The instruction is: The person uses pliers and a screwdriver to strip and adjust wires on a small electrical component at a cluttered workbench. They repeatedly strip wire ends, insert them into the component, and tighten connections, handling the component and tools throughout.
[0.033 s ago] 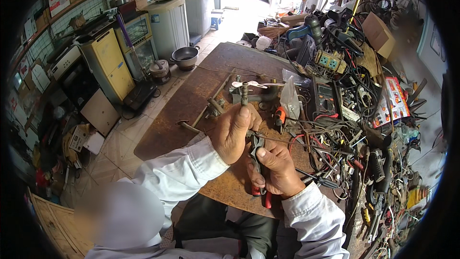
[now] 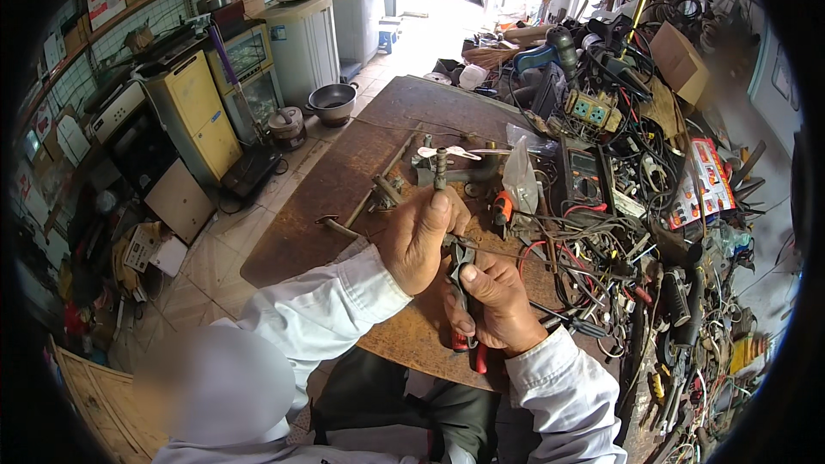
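My left hand (image 2: 419, 239) is closed around a ribbed metal fitting (image 2: 440, 167), which stands upright out of its top over the rusty brown tabletop (image 2: 322, 180). Just below it, my right hand (image 2: 488, 309) grips red-handled pliers (image 2: 479, 359), whose dark jaws reach up beside my left fingers; what they bite on is too small to make out. A white tie-like strip (image 2: 460, 153), metal rods and fittings (image 2: 385, 191) lie behind my hands. An orange-and-black tool (image 2: 503, 210) and a clear plastic bag (image 2: 520, 179) lie to the right.
Tangled cables, tools, a multimeter (image 2: 580, 179), a power socket block (image 2: 591, 110) and a cardboard box (image 2: 679, 63) crowd the right side. On the left, old appliances (image 2: 191, 120), a black pot (image 2: 332, 103) and a rice cooker (image 2: 286, 131) stand on the tiled floor (image 2: 241, 232), beneath loaded shelves.
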